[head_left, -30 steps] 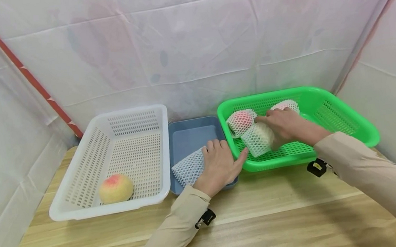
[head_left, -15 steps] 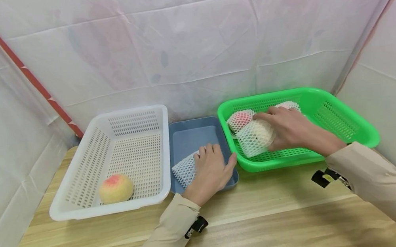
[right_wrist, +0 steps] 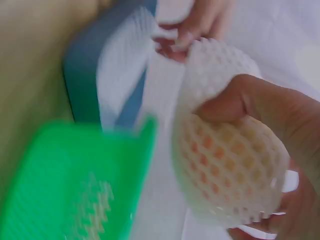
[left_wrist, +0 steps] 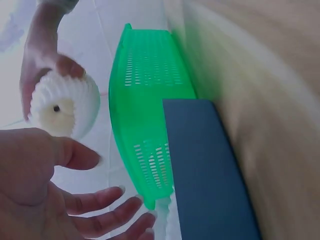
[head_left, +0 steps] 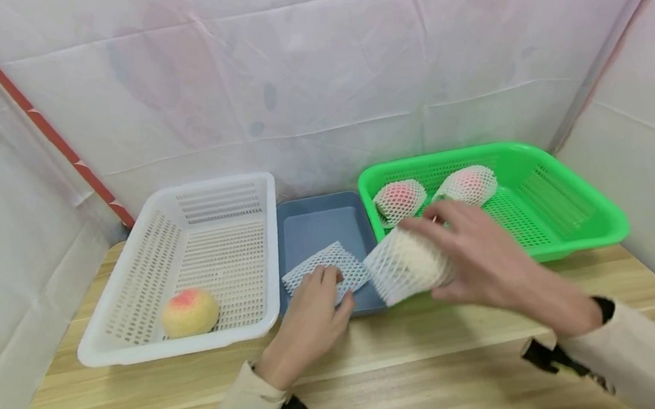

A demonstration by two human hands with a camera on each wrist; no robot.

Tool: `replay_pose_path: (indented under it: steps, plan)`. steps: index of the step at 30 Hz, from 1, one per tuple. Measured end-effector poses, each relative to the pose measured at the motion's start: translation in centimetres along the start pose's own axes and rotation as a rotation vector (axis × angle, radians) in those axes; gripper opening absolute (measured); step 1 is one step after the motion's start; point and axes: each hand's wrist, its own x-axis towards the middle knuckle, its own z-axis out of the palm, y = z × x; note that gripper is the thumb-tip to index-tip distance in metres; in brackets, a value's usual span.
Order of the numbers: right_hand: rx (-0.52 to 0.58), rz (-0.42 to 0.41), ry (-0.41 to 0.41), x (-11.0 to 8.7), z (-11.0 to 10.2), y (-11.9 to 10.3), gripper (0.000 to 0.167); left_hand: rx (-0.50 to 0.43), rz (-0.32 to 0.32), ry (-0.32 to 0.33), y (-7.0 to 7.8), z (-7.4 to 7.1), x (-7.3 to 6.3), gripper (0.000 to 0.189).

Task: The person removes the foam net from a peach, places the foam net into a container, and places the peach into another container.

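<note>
My right hand [head_left: 483, 258] grips a peach in a white foam net [head_left: 407, 266], held up in front of the green basket [head_left: 592, 222]. The right wrist view shows the thumb pressed on the net, with red and yellow peach skin [right_wrist: 220, 155] through the mesh. Part of the net hangs loose toward the left. My left hand [head_left: 309, 321], its fingers loosely bent and holding nothing, is over the front of the blue-grey tray [head_left: 314, 222]. Beyond its fingers an empty foam net [head_left: 333, 263] lies in that tray.
Two more netted peaches, one at the left [head_left: 400, 201] and one farther right [head_left: 470, 185], lie in the green basket. A bare peach [head_left: 190, 312] sits in the white basket [head_left: 89, 349] on the left. A fabric wall [head_left: 317, 100] rises behind the containers.
My right hand has lifted the netted peach out of the green basket, toward me and to the left. My left hand has drawn back and left, uncovering more of the empty net.
</note>
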Motion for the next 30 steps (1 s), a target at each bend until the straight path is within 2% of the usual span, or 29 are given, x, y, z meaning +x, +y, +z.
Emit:
replay_pose_path:
  steps: [3,7,10,14,18,22,26,30]
  plan:
    - [0.038,-0.046,0.028,-1.4,2.0,-3.1,0.101,0.008,0.009,0.008,-1.0,-0.3,-1.7,0.025]
    - [0.075,-0.005,-0.092,-3.4,5.2,-6.4,0.100,0.017,-0.009,0.009,-1.8,-0.4,-3.6,0.024]
    - [0.072,0.062,-0.162,-4.4,6.9,-7.3,0.096,0.016,-0.006,0.010,-2.0,-0.3,-4.6,0.023]
    - [0.074,0.124,-0.158,-4.8,8.0,-7.3,0.094,0.026,0.009,0.028,-2.2,0.0,-5.3,0.024]
    - [0.104,0.170,-0.193,-5.0,7.6,-7.1,0.101,0.065,0.032,0.048,-2.3,0.0,-5.8,0.025]
    - [0.145,0.220,-0.242,-5.2,6.3,-6.9,0.109,0.128,0.117,0.086,-1.9,-0.4,-6.6,0.030]
    - [0.158,0.264,-0.219,-5.3,4.8,-6.8,0.107,0.167,0.191,0.126,-1.2,-1.0,-7.1,0.035]
    - [0.163,0.284,-0.219,-5.5,3.9,-6.7,0.104,0.181,0.190,0.090,-0.8,-1.4,-7.4,0.036]
